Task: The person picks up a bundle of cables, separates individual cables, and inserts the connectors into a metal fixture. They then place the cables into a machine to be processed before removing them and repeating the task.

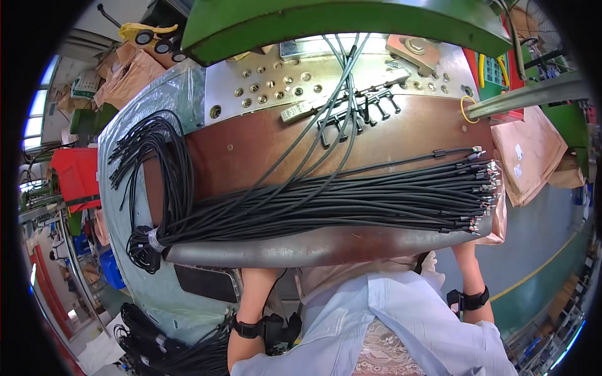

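A large bundle of black cables [326,203] lies across the brown work surface [251,150], their stripped, metal-tipped ends [486,188] gathered at the right. At the left the bundle loops over, with a clear tie [154,239] round it. A few cables [307,141] run up from it across a metal bar fixture with black handles [357,116]. My left forearm [254,294] and right forearm [467,269] reach up to the rounded front edge of the surface. Both hands are hidden beneath that edge, so what they touch or hold does not show.
A green machine beam [351,25] spans the top over a perforated metal plate [269,81]. More black cables [169,344] lie at lower left. Brown paper [527,150] hangs at right beside a metal arm [527,94]. A red bin [75,175] stands at left.
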Available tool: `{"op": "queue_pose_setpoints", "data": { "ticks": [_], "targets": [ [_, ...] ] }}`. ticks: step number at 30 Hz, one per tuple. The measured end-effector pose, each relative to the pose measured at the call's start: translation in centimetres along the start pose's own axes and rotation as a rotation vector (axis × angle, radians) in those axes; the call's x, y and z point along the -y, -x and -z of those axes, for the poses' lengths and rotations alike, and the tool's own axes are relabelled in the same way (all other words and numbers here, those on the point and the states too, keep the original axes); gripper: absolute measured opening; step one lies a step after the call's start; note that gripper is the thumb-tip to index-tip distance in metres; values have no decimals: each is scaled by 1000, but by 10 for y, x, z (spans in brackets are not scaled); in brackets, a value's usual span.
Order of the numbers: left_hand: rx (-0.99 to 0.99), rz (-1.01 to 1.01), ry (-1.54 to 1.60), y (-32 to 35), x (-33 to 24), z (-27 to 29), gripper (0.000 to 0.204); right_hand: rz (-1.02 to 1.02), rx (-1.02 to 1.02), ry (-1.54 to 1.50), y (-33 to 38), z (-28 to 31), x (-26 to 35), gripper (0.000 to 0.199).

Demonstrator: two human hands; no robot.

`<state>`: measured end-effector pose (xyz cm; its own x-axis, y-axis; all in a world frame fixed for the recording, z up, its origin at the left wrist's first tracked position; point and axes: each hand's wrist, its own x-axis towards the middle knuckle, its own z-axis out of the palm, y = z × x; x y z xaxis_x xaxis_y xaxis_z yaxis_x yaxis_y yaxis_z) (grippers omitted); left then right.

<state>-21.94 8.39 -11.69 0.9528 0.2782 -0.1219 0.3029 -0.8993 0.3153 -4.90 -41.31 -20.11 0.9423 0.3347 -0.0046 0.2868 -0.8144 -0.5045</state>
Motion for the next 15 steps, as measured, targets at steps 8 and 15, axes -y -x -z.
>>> {"op": "queue_pose_setpoints", "data": {
  "ticks": [8, 15],
  "targets": [
    [514, -3, 285, -7, -60, 76, 33, 174, 717, 339, -53, 135, 126, 24],
    [322, -884, 471, -99, -200, 98, 76, 530, 6, 93, -223, 123, 259, 28]
  ]
}}
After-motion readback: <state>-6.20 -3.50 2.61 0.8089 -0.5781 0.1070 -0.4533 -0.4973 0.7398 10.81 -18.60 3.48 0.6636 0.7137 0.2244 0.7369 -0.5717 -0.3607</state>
